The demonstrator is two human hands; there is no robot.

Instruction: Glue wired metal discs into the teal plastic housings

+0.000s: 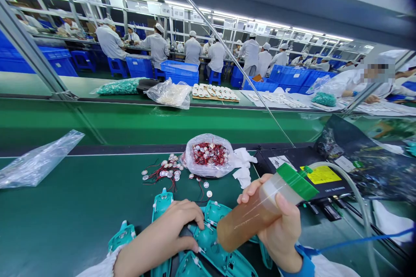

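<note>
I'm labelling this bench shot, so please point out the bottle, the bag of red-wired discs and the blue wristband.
Bottle (247, 220): head view, on its brown body.
Bag (208, 172): head view, on its front wall, below the discs.
Wristband (304, 263): head view, on its blue band.

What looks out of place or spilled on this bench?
Some discs with tangled red wires lie loose beside the bag of others, as if spilled, but perhaps set out deliberately. The tilted bottle is capped; I see no leak.
</note>
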